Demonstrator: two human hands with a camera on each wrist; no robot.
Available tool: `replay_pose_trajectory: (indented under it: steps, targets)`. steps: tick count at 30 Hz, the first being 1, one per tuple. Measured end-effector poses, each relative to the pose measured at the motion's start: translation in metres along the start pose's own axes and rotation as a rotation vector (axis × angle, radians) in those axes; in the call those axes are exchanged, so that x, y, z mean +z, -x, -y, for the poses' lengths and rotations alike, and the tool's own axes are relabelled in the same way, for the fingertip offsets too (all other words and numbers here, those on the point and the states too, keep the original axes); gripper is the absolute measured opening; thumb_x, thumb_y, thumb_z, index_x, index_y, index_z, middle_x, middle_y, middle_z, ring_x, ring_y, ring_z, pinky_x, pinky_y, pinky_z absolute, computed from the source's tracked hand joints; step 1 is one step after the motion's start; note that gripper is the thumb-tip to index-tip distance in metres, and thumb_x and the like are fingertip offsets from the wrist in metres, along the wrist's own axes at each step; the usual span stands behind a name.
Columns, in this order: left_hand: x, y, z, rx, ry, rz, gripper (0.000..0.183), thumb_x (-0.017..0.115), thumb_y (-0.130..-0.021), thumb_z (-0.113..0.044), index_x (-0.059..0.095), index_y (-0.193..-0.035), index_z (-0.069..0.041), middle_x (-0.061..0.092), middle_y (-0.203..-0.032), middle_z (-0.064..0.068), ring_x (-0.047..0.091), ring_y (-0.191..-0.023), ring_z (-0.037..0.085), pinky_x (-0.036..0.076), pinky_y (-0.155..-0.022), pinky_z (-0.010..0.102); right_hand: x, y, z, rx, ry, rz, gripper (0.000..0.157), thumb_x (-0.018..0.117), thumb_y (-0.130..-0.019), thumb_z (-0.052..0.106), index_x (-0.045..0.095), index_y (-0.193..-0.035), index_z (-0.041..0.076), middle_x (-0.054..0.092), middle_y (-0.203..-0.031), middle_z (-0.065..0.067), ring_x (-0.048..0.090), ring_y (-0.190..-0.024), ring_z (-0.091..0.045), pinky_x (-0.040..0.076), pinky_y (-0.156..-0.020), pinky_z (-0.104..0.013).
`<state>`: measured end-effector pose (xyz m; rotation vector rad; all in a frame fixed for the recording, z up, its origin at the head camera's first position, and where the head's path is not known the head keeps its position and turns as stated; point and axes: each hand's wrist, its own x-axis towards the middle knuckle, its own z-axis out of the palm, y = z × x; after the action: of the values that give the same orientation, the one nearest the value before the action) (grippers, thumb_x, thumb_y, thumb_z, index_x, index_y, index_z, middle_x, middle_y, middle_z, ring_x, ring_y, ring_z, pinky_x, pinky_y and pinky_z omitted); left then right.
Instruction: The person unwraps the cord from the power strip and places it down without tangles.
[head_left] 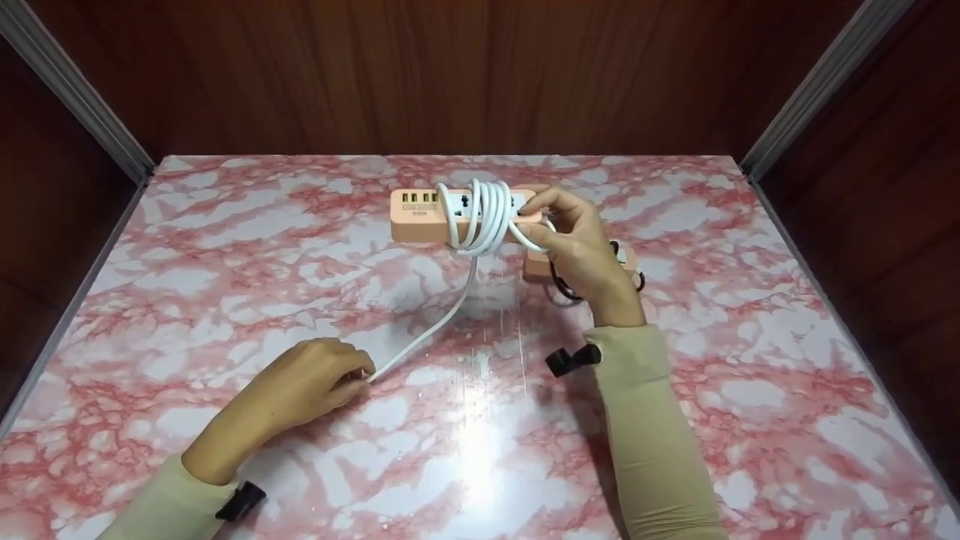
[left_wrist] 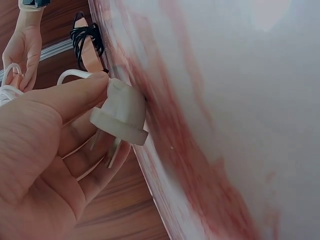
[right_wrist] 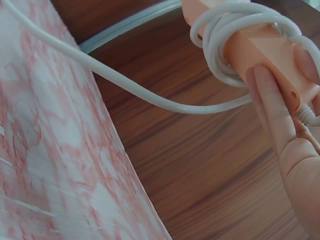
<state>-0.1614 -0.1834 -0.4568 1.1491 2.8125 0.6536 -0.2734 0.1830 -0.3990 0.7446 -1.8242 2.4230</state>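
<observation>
A peach power strip [head_left: 418, 217] is held up off the surface, just above the centre of the head view, with several loops of white cord [head_left: 491, 217] around its middle. The right hand [head_left: 581, 244] grips its right end between thumb and fingers. The cord runs to the lower left, where the left hand [head_left: 307, 382] pinches the plug [left_wrist: 122, 107] (its prongs show in the left wrist view). Right of centre, partly hidden, a second strip [head_left: 540, 266] with black cord [left_wrist: 85, 42] sits on the marbled table [head_left: 225, 300].
</observation>
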Motion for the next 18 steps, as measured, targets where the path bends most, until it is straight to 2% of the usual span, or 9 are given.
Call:
replay_pose_trajectory:
  steps: [5, 12, 18]
  targets:
    - [0.001, 0.000, 0.000, -0.014, 0.011, 0.001, 0.007, 0.082, -0.094, -0.012, 0.079, -0.100, -0.012, 0.074, -0.088, -0.003, 0.065, -0.077, 0.009, 0.057, -0.070, 0.033, 0.001, -0.001, -0.003, 0.036, -0.068, -0.006, 0.020, 0.067, -0.092, -0.012, 0.071, -0.096, 0.007, 0.066, -0.107, -0.011, 0.067, -0.096, -0.022, 0.061, -0.083, -0.030]
    - [0.002, 0.001, 0.001, -0.016, 0.028, -0.005, 0.007, 0.082, -0.093, -0.009, 0.079, -0.099, -0.011, 0.075, -0.088, -0.004, 0.068, -0.078, 0.011, 0.058, -0.071, 0.033, 0.004, -0.003, -0.010, 0.081, -0.234, -0.002, 0.021, 0.058, -0.096, -0.012, 0.070, -0.100, 0.005, 0.060, -0.111, -0.013, 0.069, -0.097, -0.025, 0.062, -0.090, -0.035]
    - [0.004, 0.001, 0.001, -0.021, 0.036, -0.014, 0.007, 0.083, -0.092, -0.009, 0.078, -0.096, -0.012, 0.074, -0.086, -0.005, 0.067, -0.077, 0.009, 0.057, -0.069, 0.032, 0.008, -0.004, -0.015, 0.119, -0.266, -0.007, 0.021, 0.058, -0.097, -0.009, 0.071, -0.100, 0.007, 0.061, -0.110, -0.012, 0.068, -0.098, -0.022, 0.061, -0.094, -0.037]
